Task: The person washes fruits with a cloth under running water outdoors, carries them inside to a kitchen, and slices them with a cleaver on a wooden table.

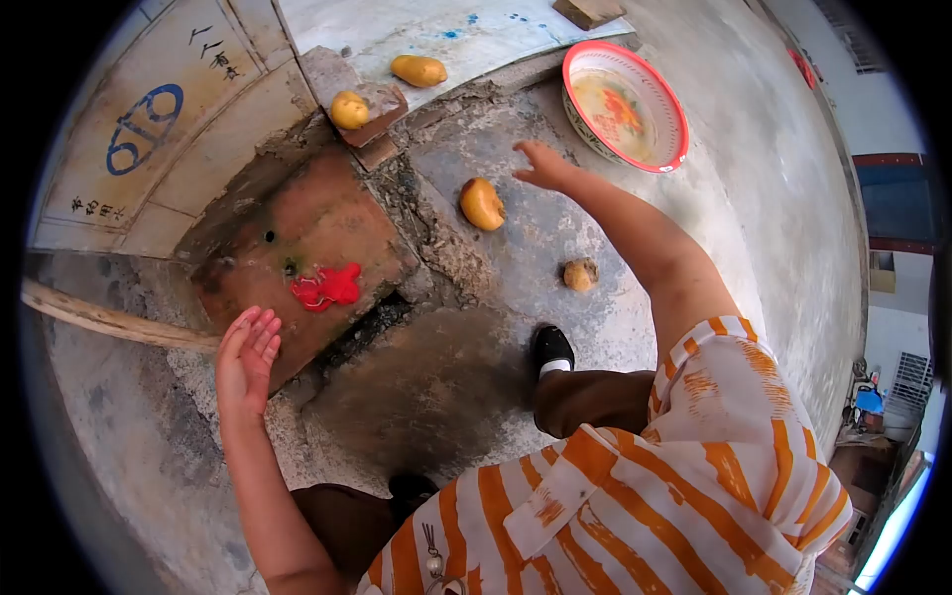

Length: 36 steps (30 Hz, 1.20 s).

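My left hand [248, 365] hangs with its fingers outstretched near a wooden pole [119, 319] and a reddish slab [342, 213]; I see nothing in it. On the slab lies a crumpled red cloth-like piece [340, 285]. My right hand [542, 166] is held out with fingers apart, holding nothing. Nearest to it is a yellow potato-like piece [482, 204] with a brown end, on the concrete, not touched. A smaller brownish one [580, 275] lies closer to my shoe. Beyond my right hand stands a red-rimmed basin [677, 114] with cloudy liquid inside.
Two more yellow potato-like pieces rest at the top: one [418, 70] on a pale slab [347, 25], another [349, 110] by a brick [382, 117]. A brick-like block [589, 12] sits farther back. A tiled wall with painted writing [144, 129] stands at left.
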{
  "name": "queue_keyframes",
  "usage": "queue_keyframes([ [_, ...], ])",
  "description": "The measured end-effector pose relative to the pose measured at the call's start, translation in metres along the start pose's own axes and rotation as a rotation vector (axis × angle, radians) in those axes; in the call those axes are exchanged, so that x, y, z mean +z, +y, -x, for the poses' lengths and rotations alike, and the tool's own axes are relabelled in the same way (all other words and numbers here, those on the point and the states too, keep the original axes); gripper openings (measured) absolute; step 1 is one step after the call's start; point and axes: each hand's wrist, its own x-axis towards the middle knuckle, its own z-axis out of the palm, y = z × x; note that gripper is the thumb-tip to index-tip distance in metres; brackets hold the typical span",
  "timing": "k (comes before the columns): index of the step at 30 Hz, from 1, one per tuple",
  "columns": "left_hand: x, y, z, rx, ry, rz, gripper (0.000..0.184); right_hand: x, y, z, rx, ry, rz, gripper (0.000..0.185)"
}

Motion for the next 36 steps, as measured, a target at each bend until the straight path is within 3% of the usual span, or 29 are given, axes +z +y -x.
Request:
queue_keyframes([
  [4, -0.005, -0.003, -0.002, -0.022, 0.007, -0.017, 0.031, 0.023, -0.005, 0.097, 0.336, -0.518, 0.019, 0.091],
  [6, -0.006, -0.004, -0.006, -0.018, -0.001, -0.016, 0.032, 0.044, -0.014, 0.119, 0.271, -0.726, 0.102, 0.099],
  [8, 0.000, -0.004, -0.005, -0.022, -0.002, -0.009, 0.032, 0.099, 0.006, 0.132, 0.146, -0.568, 0.352, 0.093],
  [10, 0.006, -0.003, -0.004, -0.017, 0.008, -0.002, 0.032, 0.099, -0.006, 0.131, 0.097, -0.465, 0.471, 0.089],
  [12, 0.009, -0.004, -0.004, -0.022, -0.018, -0.006, 0.031, 0.069, -0.020, 0.125, 0.282, -0.518, 0.318, 0.073],
  [13, 0.008, -0.004, -0.003, -0.011, 0.004, 0.004, 0.031, 0.066, -0.024, 0.114, 0.257, -0.518, 0.328, 0.073],
  [15, 0.008, -0.007, -0.003, -0.032, -0.007, -0.009, 0.030, 0.053, -0.031, 0.094, 0.180, -0.403, -0.084, 0.066],
  [20, 0.033, -0.021, -0.004, -0.019, -0.079, -0.073, 0.030, -0.007, -0.169, 0.045, -0.267, -0.143, -0.579, 0.064],
  [24, 0.066, -0.028, 0.011, 0.035, -0.244, -0.174, 0.051, -0.025, -0.290, 0.026, -0.429, -0.059, -0.701, 0.067],
  [28, 0.064, -0.026, 0.016, 0.185, -0.235, -0.090, 0.052, -0.030, -0.366, 0.037, -0.654, 0.032, -0.691, 0.057],
  [31, 0.049, -0.011, 0.022, 0.189, -0.099, -0.136, 0.051, -0.039, -0.375, 0.024, -0.868, -0.096, -0.820, 0.048],
  [32, 0.042, -0.005, 0.023, 0.164, -0.118, -0.080, 0.045, -0.044, -0.372, 0.022, -0.792, -0.245, -0.869, 0.034],
  [36, 0.033, 0.001, 0.024, 0.149, -0.186, -0.040, 0.039, -0.064, -0.377, 0.022, -0.682, -0.414, -0.831, 0.019],
])
